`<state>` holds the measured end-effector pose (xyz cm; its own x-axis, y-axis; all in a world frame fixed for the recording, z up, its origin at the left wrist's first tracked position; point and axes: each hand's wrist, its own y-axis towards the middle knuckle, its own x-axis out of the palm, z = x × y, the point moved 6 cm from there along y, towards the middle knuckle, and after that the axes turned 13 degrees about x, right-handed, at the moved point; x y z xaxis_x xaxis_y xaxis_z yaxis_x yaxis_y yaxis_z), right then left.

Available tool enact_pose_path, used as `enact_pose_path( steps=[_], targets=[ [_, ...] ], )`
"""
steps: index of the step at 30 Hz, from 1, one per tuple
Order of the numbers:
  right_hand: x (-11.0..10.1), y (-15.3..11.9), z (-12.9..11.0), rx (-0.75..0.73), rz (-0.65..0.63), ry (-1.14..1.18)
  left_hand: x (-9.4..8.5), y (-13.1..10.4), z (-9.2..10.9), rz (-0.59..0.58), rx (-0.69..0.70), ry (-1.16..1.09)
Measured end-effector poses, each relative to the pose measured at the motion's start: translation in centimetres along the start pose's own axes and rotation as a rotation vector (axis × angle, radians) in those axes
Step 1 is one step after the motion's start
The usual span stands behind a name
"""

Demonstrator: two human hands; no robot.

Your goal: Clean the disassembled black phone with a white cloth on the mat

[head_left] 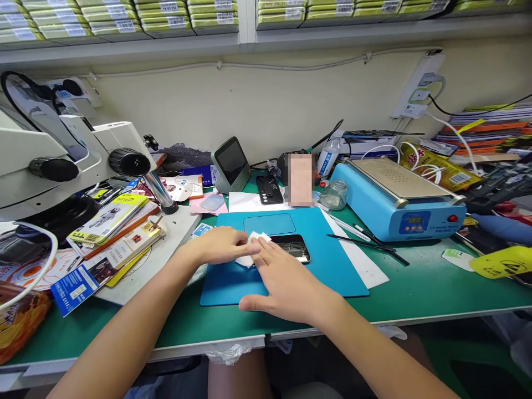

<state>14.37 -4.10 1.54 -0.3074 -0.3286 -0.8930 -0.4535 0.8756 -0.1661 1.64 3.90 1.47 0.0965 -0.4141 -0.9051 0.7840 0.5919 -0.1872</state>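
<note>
Phone: black face (296,247), thin pale streaks across it, shiny metal-looking rim, rounded corners at the right end.
Phone position: laid flat on the blue work mat (332,271), long side running left to right, just nearer than a rounded outline marked on the mat.
White tissue (245,261): crumpled, bunched at the phone's left end, under the fingers of both hands.
Left hand (220,244): reached in from the left, fingers bent down onto the tissue; whether it is pinched cannot be told.
Right hand (286,277): opened flat, fingers extended side by side over the tissue and the phone's near edge, thumb spread off over the mat.
Hands vs phone: fingertips are brought together at the tissue; the phone's right end is left exposed beyond the right hand.
Hidden: left end and most of the near edge are covered by hands and tissue. Glass face or opened housing: cannot be told.
Cut off: microscope (62,160), by the left edge.
Hard to make out: upright block behind the mat (301,180), pixelated.
Right of mat: thin black tools (369,244) and a blue machine with a perforated metal plate (399,194), both set on the green tabletop (432,282).
</note>
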Motion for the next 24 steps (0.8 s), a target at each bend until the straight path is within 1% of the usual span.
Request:
enact_pose_path(
  steps=[3, 5, 7, 10, 12, 13, 14, 16, 18, 20, 22, 24],
  targets=[
    [0.0, -1.2, 0.2, -0.045, 0.015, -0.001, 0.0, 0.1, -0.1, -0.004, -0.007, 0.011],
    [-0.1, -2.5, 1.1, -0.042, -0.006, -0.028, 0.0, 0.1, -0.3, 0.000, -0.023, 0.005],
    [-0.4, -3.8, 2.7, 0.003, -0.010, -0.071, 0.1, 0.1, -0.4, 0.000, -0.037, -0.006],
    [-1.1, -5.1, 5.4, 0.094, 0.025, -0.147, 0.0, 0.1, -0.4, -0.011, -0.043, 0.009],
    [-1.3, -5.1, 6.5, 0.139, 0.045, -0.169, 0.0, 0.1, -0.3, -0.013, -0.038, 0.037],
    [-1.4, -4.8, 6.6, 0.152, 0.054, -0.175, 0.0, 0.2, -0.3, -0.012, -0.034, 0.047],
    [-1.4, -4.4, 6.5, 0.161, 0.061, -0.178, 0.0, 0.2, -0.3, -0.010, -0.030, 0.052],
    [-1.3, -3.0, 5.5, 0.162, 0.072, -0.176, 0.0, 0.2, -0.4, -0.007, -0.024, 0.047],
    [-0.9, -1.5, 3.8, 0.126, 0.056, -0.151, 0.1, 0.2, -0.4, -0.005, -0.015, 0.038],
    [-0.2, -0.4, 1.7, 0.048, 0.033, -0.107, 0.2, 0.2, -0.3, 0.001, 0.003, 0.041],
    [0.4, -0.1, 0.2, -0.013, 0.042, -0.067, 0.2, 0.3, -0.2, 0.006, 0.021, 0.051],
    [0.8, -0.6, -0.4, -0.046, 0.057, -0.046, 0.3, 0.3, -0.3, 0.005, 0.020, 0.056]
  ],
)
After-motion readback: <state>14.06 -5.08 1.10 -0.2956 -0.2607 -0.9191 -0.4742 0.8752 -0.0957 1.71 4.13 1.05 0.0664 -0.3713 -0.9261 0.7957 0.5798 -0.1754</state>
